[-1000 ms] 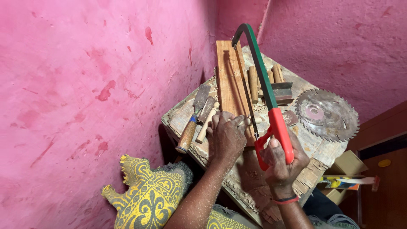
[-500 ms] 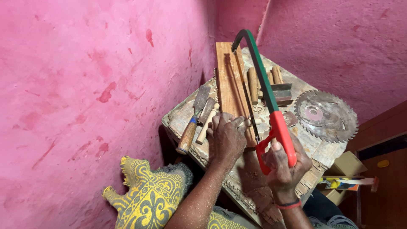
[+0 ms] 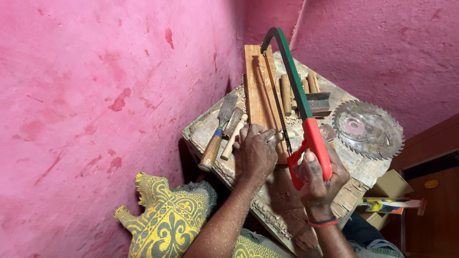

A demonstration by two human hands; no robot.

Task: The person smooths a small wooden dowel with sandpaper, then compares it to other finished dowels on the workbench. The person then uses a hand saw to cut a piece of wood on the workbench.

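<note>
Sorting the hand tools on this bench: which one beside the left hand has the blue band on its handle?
The outer chisel with the brown wooden handle, farthest from the left hand; the pale-handled chisel beside it has no band.

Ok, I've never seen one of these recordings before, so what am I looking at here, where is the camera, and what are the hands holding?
There is no machine here: a person works with two bare hands, filmed by a camera worn on the head and looking down, so the arms enter from the bottom. The right hand grips the red handle of a hacksaw with a green frame. The left hand presses a small pale wooden piece against a plank on a worn workbench set in a pink-walled corner. Left of that hand lie two chisels and a dowel. Further back are short wooden rods, and on the right a circular saw blade. A yellow patterned cloth sits below.
</note>
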